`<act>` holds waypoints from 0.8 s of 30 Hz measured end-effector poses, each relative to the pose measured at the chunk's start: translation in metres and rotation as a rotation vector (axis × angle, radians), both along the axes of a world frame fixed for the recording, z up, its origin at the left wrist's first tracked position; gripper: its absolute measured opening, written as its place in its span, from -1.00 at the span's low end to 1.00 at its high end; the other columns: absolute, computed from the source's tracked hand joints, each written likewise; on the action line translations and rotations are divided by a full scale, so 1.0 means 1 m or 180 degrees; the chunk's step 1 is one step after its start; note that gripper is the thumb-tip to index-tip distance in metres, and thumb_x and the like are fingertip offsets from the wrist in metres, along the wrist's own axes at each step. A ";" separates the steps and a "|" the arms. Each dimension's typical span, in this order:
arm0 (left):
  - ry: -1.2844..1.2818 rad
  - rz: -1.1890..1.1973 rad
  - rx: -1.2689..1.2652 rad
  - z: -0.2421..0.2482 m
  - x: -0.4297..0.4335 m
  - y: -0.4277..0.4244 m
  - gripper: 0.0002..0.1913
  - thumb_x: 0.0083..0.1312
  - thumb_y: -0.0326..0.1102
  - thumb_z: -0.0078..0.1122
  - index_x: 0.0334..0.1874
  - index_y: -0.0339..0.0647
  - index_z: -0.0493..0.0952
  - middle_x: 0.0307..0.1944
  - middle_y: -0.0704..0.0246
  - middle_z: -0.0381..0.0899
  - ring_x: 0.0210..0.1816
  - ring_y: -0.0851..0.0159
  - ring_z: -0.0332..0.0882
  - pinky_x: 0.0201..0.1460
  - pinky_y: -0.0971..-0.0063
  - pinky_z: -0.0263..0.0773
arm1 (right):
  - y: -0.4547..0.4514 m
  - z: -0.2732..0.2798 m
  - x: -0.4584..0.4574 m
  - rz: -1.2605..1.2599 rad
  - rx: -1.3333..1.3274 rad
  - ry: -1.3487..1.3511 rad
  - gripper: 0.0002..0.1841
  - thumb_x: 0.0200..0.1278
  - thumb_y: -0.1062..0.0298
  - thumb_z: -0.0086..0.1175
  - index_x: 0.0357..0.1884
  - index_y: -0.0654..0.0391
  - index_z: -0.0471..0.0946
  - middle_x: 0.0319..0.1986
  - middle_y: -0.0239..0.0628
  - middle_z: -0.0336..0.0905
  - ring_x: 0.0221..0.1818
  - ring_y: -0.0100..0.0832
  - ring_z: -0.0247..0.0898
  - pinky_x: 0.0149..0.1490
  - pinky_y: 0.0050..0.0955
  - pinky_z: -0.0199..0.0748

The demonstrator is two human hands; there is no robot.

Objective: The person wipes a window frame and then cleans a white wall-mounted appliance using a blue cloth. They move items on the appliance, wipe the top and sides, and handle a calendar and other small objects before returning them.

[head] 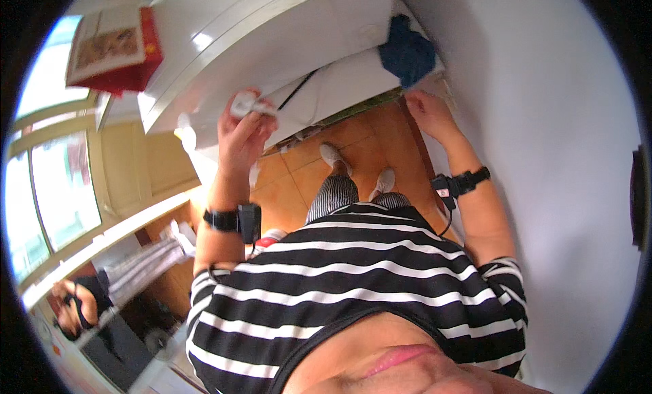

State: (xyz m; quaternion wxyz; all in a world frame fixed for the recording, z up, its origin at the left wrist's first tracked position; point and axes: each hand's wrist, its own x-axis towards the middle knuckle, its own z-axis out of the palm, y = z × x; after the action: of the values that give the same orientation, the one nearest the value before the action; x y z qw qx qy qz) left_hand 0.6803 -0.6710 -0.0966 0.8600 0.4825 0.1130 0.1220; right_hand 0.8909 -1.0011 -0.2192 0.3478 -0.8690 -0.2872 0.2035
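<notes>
My left hand (247, 132) is raised before a large white appliance or cabinet (285, 48), its fingers closed round a small white object (247, 105) that is too blurred to name. My right hand (425, 111) is beside the wall, just below a dark blue cloth (407, 50) lying at the right end of the white surface. Its fingers are curled, and whether they hold anything is unclear. A thin black strip (298, 88) runs along the white surface between the hands.
A red box or bag (112, 53) stands on the white top at upper left. A pale wall (560, 190) rises close on the right. Orange floor tiles (285, 185) lie below. Another person (76, 305) is at the lower left, near windows (66, 185).
</notes>
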 end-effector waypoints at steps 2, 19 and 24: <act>0.0003 0.0528 -0.0811 -0.042 -0.022 -0.004 -0.67 0.50 -0.33 0.00 0.20 -0.38 0.42 -0.03 0.20 0.60 -0.15 0.31 0.59 -0.21 0.57 0.53 | 0.015 0.008 0.001 -0.0487 -0.0148 -0.0525 -0.67 0.31 0.26 0.10 0.05 0.16 0.58 -0.06 0.03 0.63 -0.01 0.05 0.56 0.10 -0.06 0.51; 0.1795 0.1186 -0.2106 -0.134 -0.069 0.030 -0.49 0.41 0.12 0.09 -0.05 -0.32 0.51 -0.19 0.33 0.64 -0.20 0.31 0.63 -0.17 0.58 0.62 | 0.039 -0.035 0.036 -0.0323 -0.0446 -0.2799 -0.53 0.15 0.24 0.24 0.16 -0.09 0.53 0.11 -0.27 0.49 0.19 -0.11 0.36 0.24 -0.01 0.32; 0.1946 0.0928 -0.1920 -0.121 -0.059 0.025 -0.45 0.41 0.17 0.10 -0.04 -0.32 0.53 -0.19 0.32 0.66 -0.22 0.31 0.62 -0.29 0.60 0.61 | 0.007 -0.018 0.009 -0.0270 -0.0352 -0.2522 -0.54 0.06 0.28 0.27 0.09 -0.06 0.55 0.05 -0.26 0.53 0.09 -0.13 0.46 0.14 -0.16 0.45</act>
State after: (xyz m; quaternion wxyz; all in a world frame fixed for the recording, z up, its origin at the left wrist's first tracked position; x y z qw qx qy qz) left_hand 0.6210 -0.6457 -0.2179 0.8631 0.2033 0.4589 0.0553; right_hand 0.8999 -0.9944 -0.2368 0.1710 -0.9087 -0.3515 -0.1467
